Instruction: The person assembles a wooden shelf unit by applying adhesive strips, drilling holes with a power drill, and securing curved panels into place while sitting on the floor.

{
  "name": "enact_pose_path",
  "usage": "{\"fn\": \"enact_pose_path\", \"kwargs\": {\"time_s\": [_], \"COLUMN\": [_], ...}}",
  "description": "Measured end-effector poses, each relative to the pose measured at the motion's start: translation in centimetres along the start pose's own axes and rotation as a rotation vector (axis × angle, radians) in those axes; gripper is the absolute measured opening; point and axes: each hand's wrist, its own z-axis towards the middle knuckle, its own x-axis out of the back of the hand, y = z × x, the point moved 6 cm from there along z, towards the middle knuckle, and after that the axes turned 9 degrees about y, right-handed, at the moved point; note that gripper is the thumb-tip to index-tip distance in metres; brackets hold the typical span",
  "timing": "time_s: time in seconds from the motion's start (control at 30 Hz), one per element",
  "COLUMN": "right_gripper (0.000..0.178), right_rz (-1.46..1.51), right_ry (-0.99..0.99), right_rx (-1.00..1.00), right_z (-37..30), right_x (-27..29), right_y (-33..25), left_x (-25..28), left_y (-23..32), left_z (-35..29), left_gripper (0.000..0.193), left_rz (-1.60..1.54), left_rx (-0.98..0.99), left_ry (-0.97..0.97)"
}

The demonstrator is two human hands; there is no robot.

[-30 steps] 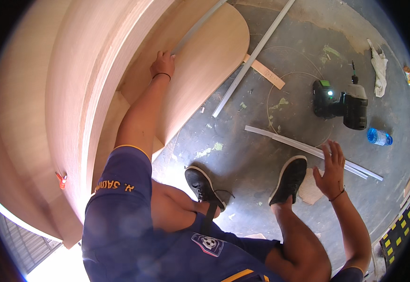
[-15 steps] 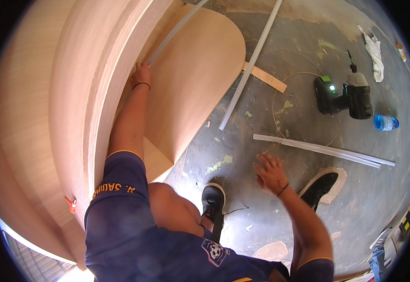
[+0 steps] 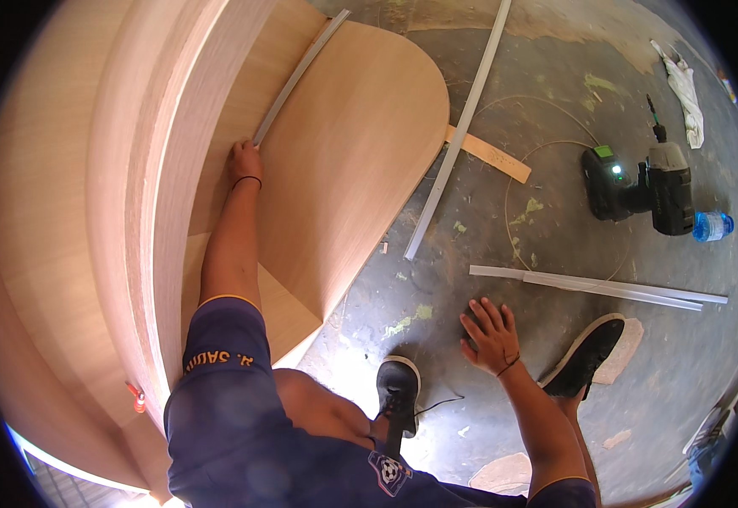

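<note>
Gripped: grey strip (image 3: 300, 76), upper left of frame, lower end clasped in left hand (image 3: 245, 162); drawn downward, far end newly visible, full length now along wooden panel (image 3: 369, 135). Right hand (image 3: 493, 339): empty, fingers spread.

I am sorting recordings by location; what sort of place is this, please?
Probably a carpentry workshop or building site: a long, thin grey strip lies along a large, pale, round-ended wood-grain panel, and a black-and-grey cordless power driver lies on the stained grey floor.
</note>
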Motion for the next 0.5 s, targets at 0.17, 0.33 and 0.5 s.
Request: {"fn": "enact_pose_path", "kwargs": {"time_s": [0.17,0.33,0.5], "right_gripper": [0.045,0.045,0.045], "right_rz": [0.007,-0.004,-0.012], "right_ry": [0.009,0.023,0.019], "right_rx": [0.0,0.001,0.003], "right_z": [0.1,0.2,0.0], "right_x": [-0.2,-0.1,-0.3], "right_y": [-0.2,-0.2,-0.1], "left_x": [-0.6,-0.4,0.3], "left_y": [-1.4,-1.6,-1.5], "left_z": [-0.4,-1.1,-1.9], "left_gripper": [0.023,0.026,0.025], "left_rz": [-0.009,0.05,0.055], "left_rx": [0.021,0.067,0.144], "left_ry": [0.016,-0.038,-0.106]}}
